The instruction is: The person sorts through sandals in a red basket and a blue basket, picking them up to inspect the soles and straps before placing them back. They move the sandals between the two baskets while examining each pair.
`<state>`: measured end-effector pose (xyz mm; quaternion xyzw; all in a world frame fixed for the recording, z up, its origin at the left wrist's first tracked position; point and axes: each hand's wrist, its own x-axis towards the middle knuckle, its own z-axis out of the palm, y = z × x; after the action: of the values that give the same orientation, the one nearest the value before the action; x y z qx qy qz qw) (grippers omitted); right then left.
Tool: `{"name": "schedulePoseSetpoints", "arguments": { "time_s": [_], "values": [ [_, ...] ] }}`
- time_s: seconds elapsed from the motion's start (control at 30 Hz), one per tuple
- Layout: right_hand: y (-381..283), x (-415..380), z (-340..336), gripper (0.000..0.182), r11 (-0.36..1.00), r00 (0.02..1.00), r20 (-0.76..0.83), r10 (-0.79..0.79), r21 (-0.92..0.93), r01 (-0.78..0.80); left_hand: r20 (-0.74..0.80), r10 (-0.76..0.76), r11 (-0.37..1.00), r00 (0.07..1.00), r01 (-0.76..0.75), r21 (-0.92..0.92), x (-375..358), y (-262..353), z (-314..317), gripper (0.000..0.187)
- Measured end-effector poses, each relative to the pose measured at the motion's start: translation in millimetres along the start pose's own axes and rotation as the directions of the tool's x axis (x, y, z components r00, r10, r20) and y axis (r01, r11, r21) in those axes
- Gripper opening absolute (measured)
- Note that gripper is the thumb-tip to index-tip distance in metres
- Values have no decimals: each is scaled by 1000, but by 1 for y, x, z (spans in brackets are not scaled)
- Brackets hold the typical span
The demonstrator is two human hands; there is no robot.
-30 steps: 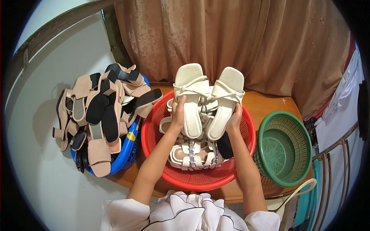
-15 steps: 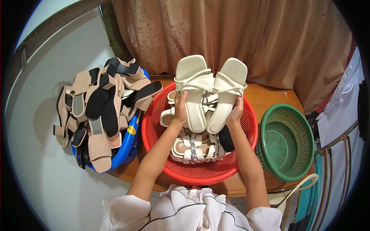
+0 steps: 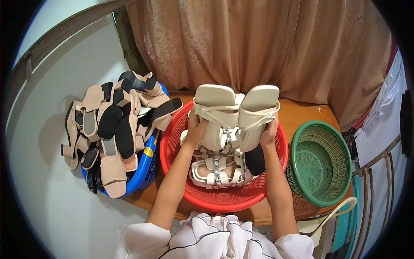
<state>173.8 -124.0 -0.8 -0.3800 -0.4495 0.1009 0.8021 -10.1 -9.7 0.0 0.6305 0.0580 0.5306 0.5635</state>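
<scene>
My left hand [image 3: 198, 127] is closed on the outer side of a white sandal [image 3: 214, 97], and my right hand [image 3: 269, 131] grips a second white sandal [image 3: 261, 98]. Both sandals are side by side, toes pointing away from me, above a red basket [image 3: 224, 203]. Below them in the basket lie more white sandals [image 3: 215, 172] with silvery chain-like straps. A black piece [image 3: 255, 160] shows beside these, near my right forearm. Some of my fingers are hidden behind the sandals.
On the left, a blue basket [image 3: 144, 172] is heaped with beige and black shoes [image 3: 114, 123]. A green basket [image 3: 321, 164] stands at the right on the wooden table [image 3: 304, 114]. Behind hangs a brown curtain [image 3: 241, 43]. A cream chair [image 3: 340, 207] is at the lower right.
The two held sandals have tilted and come lower in view, with their toe ends nearer to me and closer together. My hands have turned with them. The whole view has shifted slightly.
</scene>
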Motion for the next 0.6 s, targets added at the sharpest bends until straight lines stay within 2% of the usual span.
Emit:
{"name": "schedulePoseSetpoints", "arguments": {
  "time_s": [0.17, 0.23, 0.33, 0.37, 0.43, 0.47, 0.53, 0.6],
  "values": [
    [-3, 2, 0, 44, 1000, 1000, 2, 5, -14, -5, 2, 43, 998, 999, -43, 39, -2, 4, 4, 32],
    [-6, 2, 3, 44, 999, 999, 7, -33, -39, 34, 5, -13, 1000, 1000, 13, -4, -1, 2, 3, 32],
    [5, 5, -1, 42, 999, 999, -28, 32, -19, -33, 15, -66, 993, 998, 68, -98, 2, -10, 2, 33],
    [7, 5, -2, 42, 990, 990, -39, 138, 40, -137, 20, -77, 988, 997, 79, -135, 3, -14, 2, 33],
    [3, 7, 5, 43, 928, 937, -42, 347, 158, -337, -101, -180, 964, 978, 155, -216, 7, -12, 16, 29],
    [0, 7, 11, 40, 872, 881, -96, 463, 228, -433, -157, -233, 947, 960, 188, -260, 8, -10, 20, 28],
    [-2, 10, 7, 40, 748, 765, -21, 643, 230, -622, -53, -453, 843, 890, 409, -350, 10, -9, 14, 28],
    [-2, 13, 8, 38, 612, 640, 8, 768, 281, -739, 114, -652, 645, 750, 627, -437, 11, -11, 8, 23]
  ]
}}
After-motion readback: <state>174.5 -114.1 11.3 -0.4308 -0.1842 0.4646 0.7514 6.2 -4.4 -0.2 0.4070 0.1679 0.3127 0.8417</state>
